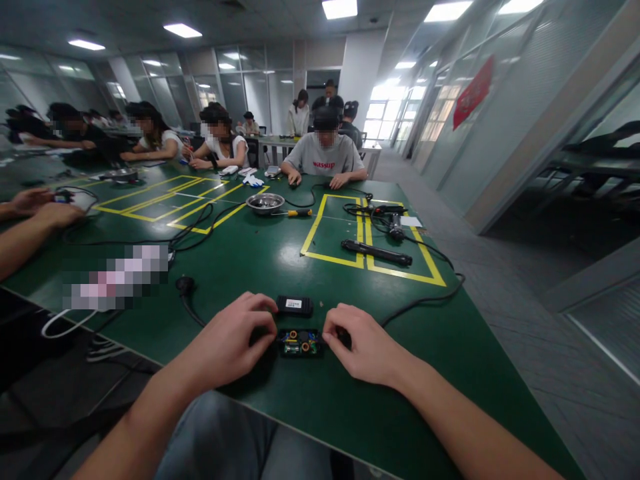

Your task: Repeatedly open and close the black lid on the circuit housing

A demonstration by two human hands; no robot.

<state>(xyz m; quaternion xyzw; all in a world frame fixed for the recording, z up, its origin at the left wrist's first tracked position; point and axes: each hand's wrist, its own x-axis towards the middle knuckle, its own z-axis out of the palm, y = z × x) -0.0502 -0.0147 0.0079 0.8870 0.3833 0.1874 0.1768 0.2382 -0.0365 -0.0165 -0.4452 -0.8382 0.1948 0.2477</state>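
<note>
An opened black plastic case (pixel 300 353) lies on the table before me, its circuit board (pixel 299 341) with copper-wound coils facing up. Just behind it rests a separate black cover (pixel 295 306) with a white label. My left hand (pixel 243 337) is at the case's left end, fingers curled and closed at the black cable there; its forefinger comes close to the cover. At the right end, my right hand (pixel 357 343) pinches the other black cable where it meets the case. The fingers partly hide both cable ends.
A black plug (pixel 185 286) lies left of my hands, near a blurred-out pale object (pixel 120 277). Farther off are a metal bowl (pixel 265 203), a yellow-handled screwdriver (pixel 300 213), a black rod-shaped tool (pixel 377 253) and a corded tool (pixel 396 228). Co-workers sit around the table.
</note>
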